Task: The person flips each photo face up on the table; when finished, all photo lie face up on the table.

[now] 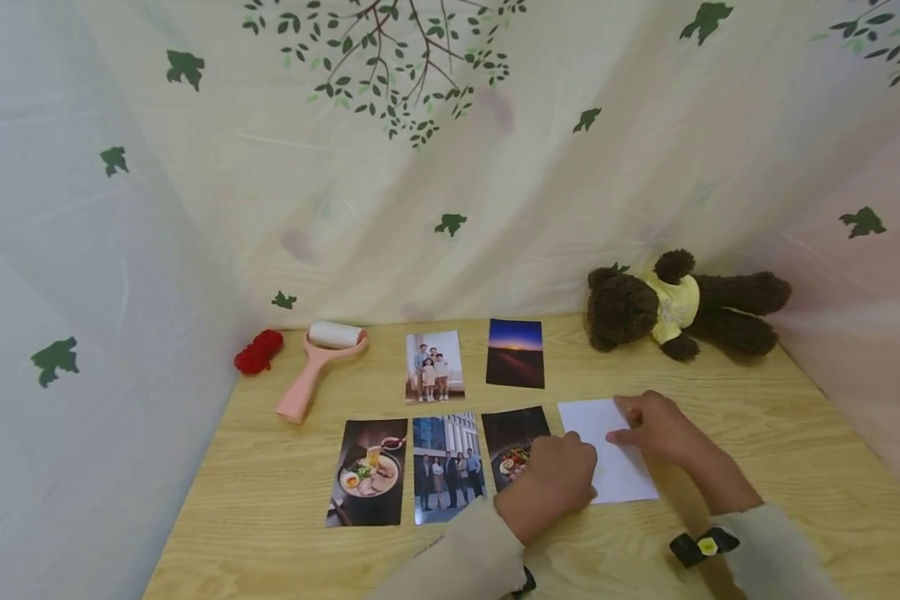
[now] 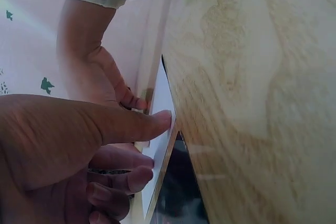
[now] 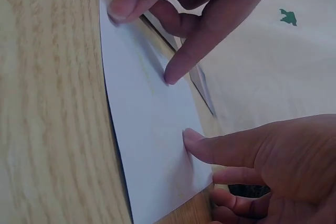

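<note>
A blank white card (image 1: 622, 475) about the size of a photo print lies on the wooden table between both hands. My left hand (image 1: 551, 475) is at its left side, thumb and index finger touching the card, the other fingers curled in. At the right side my right hand (image 1: 656, 425) pinches the edge, thumb on the white face and index finger at the far corner. Partly under the left hand is a dark photo of a food dish (image 1: 504, 433). Beside it lie a group photo before buildings (image 1: 447, 467) and a noodle bowl photo (image 1: 367, 475).
Farther back lie a family photo (image 1: 435, 367) and a sunset photo (image 1: 515, 354). A pink-handled lint roller (image 1: 311, 375) and red yarn (image 1: 258, 352) are at the back left. A brown teddy bear (image 1: 675, 304) lies at the back right, by the hanging cloth (image 1: 390, 267).
</note>
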`<state>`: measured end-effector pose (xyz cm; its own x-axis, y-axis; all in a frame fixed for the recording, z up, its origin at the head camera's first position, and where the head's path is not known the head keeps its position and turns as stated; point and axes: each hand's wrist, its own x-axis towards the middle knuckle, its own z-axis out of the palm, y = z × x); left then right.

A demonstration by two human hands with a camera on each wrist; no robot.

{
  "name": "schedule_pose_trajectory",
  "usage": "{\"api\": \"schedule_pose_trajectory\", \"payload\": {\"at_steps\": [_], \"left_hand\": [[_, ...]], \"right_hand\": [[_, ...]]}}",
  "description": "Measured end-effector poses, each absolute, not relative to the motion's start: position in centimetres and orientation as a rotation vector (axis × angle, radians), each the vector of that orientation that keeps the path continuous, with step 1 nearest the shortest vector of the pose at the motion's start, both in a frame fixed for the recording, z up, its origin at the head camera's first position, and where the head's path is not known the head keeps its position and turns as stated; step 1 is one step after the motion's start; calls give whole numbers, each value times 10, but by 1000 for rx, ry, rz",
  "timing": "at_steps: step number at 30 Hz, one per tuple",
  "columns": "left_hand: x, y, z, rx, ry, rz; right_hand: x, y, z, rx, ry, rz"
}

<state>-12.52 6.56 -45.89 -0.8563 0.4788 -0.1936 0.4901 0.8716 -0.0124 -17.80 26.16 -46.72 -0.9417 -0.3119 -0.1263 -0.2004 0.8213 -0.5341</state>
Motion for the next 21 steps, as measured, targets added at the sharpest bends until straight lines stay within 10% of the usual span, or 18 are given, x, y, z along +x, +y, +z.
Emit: {"api": "schedule_pose_trajectory", "payload": {"at_steps": [21], "left_hand": [[-129, 63, -455, 721, 2787, -88]], "right_hand": [[-184, 264, -468, -298, 2664, -906]]}}
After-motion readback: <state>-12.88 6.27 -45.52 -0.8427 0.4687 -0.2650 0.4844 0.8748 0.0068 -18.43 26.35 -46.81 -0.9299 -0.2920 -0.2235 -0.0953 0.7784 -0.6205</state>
